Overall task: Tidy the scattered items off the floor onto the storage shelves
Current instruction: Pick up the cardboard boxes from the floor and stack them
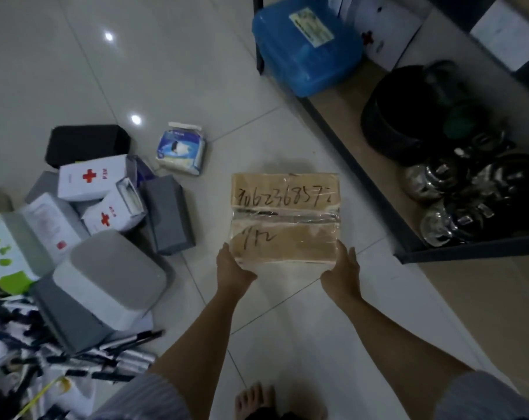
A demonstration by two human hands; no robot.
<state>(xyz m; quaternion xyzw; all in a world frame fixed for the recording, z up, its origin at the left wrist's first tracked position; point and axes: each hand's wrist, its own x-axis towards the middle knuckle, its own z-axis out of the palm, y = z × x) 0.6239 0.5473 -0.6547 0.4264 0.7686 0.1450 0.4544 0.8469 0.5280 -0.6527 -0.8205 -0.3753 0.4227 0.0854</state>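
Left hand (pixel 234 268) and right hand (pixel 342 268) each grip a near corner of the taped cardboard box (pixel 284 216), held over the floor beside the shelf (pixel 333 95). Looks stiff, tape probably slick, so hold under the edges.

both hands (pixel 236 265) gripping taped cardboard box (pixel 285 218), seemingly lifted

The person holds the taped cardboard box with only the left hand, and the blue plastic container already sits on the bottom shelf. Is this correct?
Not quite. The head view shows both hands on the cardboard box: the left hand at its near left corner, the right hand at its near right corner. The rest holds: the blue plastic container sits on the bottom shelf.
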